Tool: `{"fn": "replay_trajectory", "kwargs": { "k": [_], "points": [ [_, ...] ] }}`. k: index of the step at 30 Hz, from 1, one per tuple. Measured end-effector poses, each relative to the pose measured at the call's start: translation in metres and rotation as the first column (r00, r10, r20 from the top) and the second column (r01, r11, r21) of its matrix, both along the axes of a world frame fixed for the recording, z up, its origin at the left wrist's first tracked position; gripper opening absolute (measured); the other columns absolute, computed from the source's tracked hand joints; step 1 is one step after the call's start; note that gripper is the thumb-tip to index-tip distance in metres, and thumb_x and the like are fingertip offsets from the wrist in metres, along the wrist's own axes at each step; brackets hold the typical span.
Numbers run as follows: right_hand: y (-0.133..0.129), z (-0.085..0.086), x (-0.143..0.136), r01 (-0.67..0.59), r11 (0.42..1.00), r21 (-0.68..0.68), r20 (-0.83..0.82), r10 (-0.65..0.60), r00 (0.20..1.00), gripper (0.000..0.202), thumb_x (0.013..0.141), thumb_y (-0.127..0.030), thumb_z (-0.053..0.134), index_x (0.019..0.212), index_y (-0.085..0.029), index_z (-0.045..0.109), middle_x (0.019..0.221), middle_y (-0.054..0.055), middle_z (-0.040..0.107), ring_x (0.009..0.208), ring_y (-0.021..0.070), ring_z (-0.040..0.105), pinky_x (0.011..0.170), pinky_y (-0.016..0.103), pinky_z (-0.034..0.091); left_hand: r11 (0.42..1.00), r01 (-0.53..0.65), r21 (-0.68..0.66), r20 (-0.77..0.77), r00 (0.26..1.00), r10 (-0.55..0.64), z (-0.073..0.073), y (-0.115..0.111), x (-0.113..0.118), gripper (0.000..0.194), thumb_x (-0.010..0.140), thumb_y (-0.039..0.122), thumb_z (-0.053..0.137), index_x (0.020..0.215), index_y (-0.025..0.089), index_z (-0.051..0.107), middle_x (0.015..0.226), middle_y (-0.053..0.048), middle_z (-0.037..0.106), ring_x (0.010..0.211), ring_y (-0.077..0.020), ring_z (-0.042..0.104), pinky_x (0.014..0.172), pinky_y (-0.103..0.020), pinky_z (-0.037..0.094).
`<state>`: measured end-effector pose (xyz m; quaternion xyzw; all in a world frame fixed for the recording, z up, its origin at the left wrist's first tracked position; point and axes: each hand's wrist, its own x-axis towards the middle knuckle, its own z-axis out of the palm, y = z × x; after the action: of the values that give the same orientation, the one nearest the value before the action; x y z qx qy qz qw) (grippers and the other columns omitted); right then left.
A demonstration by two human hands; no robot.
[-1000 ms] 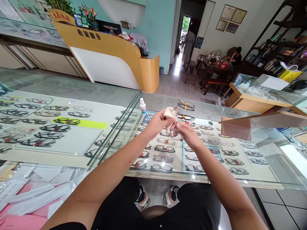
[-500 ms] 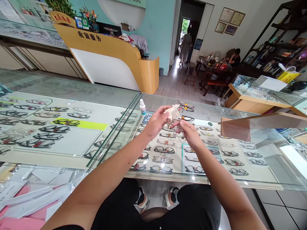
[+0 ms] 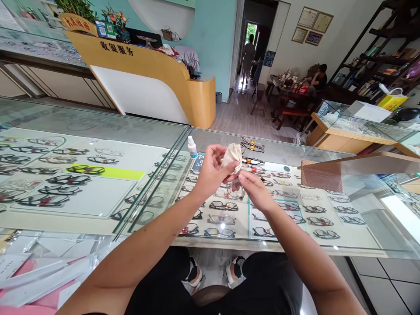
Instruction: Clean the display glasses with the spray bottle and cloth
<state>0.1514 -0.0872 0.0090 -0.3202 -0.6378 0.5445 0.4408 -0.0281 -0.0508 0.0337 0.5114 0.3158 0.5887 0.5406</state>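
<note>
My left hand (image 3: pixel 213 168) is closed on a cream cloth (image 3: pixel 233 156), bunched up between thumb and fingers. Close beside it, my right hand (image 3: pixel 257 189) pinches the edge of a thin-rimmed pair of glasses (image 3: pixel 235 187), whose lenses hang below the cloth. Part of the frame is hidden by my fingers. Both hands are above a glass display case. A small white bottle (image 3: pixel 192 147) with a blue label stands upright on the glass, left of my left hand.
Rows of glasses (image 3: pixel 223 205) lie inside the case. A wooden-edged panel (image 3: pixel 357 168) lies at the right. Papers and plastic sleeves (image 3: pixel 39 271) fill the lower left. Beyond are a counter (image 3: pixel 203 98), a seated person (image 3: pixel 318 78) and a person in the doorway (image 3: pixel 248 57).
The cloth is now bunched more upright in my left hand, and the glasses hang lower beneath my fingers. The far person has moved deeper into the doorway.
</note>
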Motion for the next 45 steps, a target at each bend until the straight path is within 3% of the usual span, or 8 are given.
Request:
{"fn": "replay_trajectory", "kwargs": {
  "k": [2,5,12,23,31,36,39,45],
  "points": [
    [-0.004,0.005,0.0,0.045,0.996,0.074,0.049,-0.049,0.998,0.053,0.108,-0.072,0.057,0.107,-0.025,0.082,0.104,0.008,0.075,0.091,0.0236,0.062,0.089,0.039,0.052,0.983,-0.154,0.098,-0.082,0.983,0.162,-0.001,0.001,-0.002,0.064,0.07,0.046,0.105,0.108,0.026,0.058,0.115,-0.004,0.066,0.095,-0.0172,0.063,0.078,-0.028,0.048],
    [-0.009,0.01,-0.001,0.072,0.988,0.133,0.068,-0.082,0.994,0.052,0.11,-0.07,0.055,0.11,-0.026,0.082,0.105,0.007,0.074,0.091,0.0236,0.062,0.088,0.038,0.052,0.962,-0.222,0.159,-0.189,0.95,0.25,-0.001,0.002,-0.005,0.057,0.07,0.047,0.105,0.092,0.023,0.059,0.091,0.001,0.057,0.086,-0.0163,0.052,0.078,-0.028,0.043],
    [-0.013,0.012,-0.003,0.084,0.987,0.134,0.066,-0.094,0.993,0.051,0.111,-0.067,0.054,0.11,-0.026,0.084,0.1,0.006,0.073,0.089,0.0232,0.061,0.086,0.037,0.051,0.989,0.151,-0.003,-0.154,0.977,-0.15,0.009,-0.003,-0.009,0.054,0.082,0.066,0.094,0.088,0.021,0.064,0.07,0.003,0.059,0.057,-0.0114,0.047,0.059,-0.028,0.033],
    [-0.008,0.013,-0.001,0.137,0.984,0.113,0.086,-0.147,0.985,0.056,0.108,-0.071,0.057,0.103,-0.023,0.085,0.086,0.004,0.071,0.084,0.0211,0.062,0.083,0.035,0.05,0.888,0.449,-0.093,0.102,0.892,-0.441,0.013,0.005,-0.011,0.049,0.073,0.045,0.104,0.095,0.017,0.07,0.07,0.003,0.062,0.054,-0.009,0.05,0.055,-0.025,0.039],
    [-0.007,0.006,-0.002,0.16,0.977,0.143,0.116,-0.177,0.977,0.057,0.108,-0.073,0.056,0.097,-0.024,0.083,0.087,0.004,0.072,0.083,0.0209,0.062,0.081,0.035,0.052,0.94,0.319,-0.119,0.096,0.946,-0.309,0.004,0.004,-0.004,0.061,0.066,0.037,0.109,0.109,0.017,0.071,0.08,0.002,0.07,0.063,-0.01,0.059,0.054,-0.021,0.045],
    [-0.008,0.0,-0.008,0.156,0.975,0.156,0.184,-0.184,0.966,0.062,0.108,-0.076,0.052,0.104,-0.023,0.084,0.083,0.003,0.067,0.079,0.0197,0.059,0.078,0.034,0.05,0.972,0.221,-0.084,0.081,0.973,-0.214,-0.003,0.003,0.003,0.055,0.077,0.056,0.101,0.095,0.018,0.066,0.066,0.006,0.06,0.044,-0.0047,0.043,0.044,-0.021,0.03],
    [-0.008,0.003,-0.007,0.162,0.97,0.179,0.214,-0.199,0.956,0.062,0.108,-0.075,0.052,0.103,-0.023,0.085,0.083,0.003,0.067,0.08,0.0199,0.059,0.081,0.034,0.049,0.98,0.17,-0.105,0.074,0.984,-0.163,-0.008,0.008,0.002,0.056,0.084,0.066,0.093,0.089,0.018,0.064,0.065,0.005,0.061,0.044,-0.0054,0.045,0.045,-0.022,0.032],
    [0.0,0.01,0.005,0.183,0.976,0.115,0.13,-0.197,0.972,0.054,0.108,-0.07,0.058,0.099,-0.024,0.086,0.094,0.005,0.073,0.086,0.0212,0.061,0.089,0.036,0.052,0.928,0.369,-0.06,0.174,0.919,-0.354,-0.005,0.016,-0.003,0.053,0.076,0.051,0.103,0.099,0.016,0.069,0.077,0.001,0.069,0.064,-0.0114,0.062,0.063,-0.025,0.051]
  ]
}}
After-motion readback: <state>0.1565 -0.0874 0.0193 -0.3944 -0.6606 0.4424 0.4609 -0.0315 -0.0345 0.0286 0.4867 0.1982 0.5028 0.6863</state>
